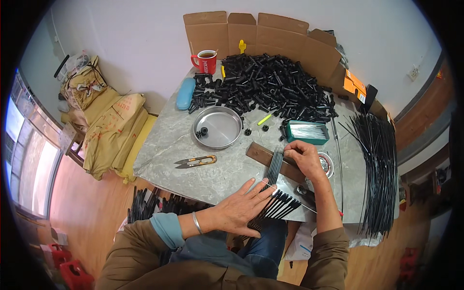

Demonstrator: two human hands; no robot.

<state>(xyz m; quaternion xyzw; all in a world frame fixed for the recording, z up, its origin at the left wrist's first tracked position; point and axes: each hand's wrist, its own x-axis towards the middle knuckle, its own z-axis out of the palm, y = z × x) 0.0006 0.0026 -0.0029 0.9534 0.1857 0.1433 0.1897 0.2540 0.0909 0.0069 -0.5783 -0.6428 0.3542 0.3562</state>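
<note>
A row of thin dark rods lies side by side across a brown bar, their black thicker ends fanned out at the table's near edge. My left hand rests flat over the near part of the rods, fingers spread. At their far ends my right hand is closed in a pinch; what sits between its fingertips is too small to make out. A thin pale strand crosses the rods by my left fingertips. Just beyond my right hand stands a green box of fine silvery pieces.
A large heap of black tubular parts covers the back, before a cardboard screen. Left are a steel pan, thread snips, a blue case and a red mug. Long black rods hang over the right edge.
</note>
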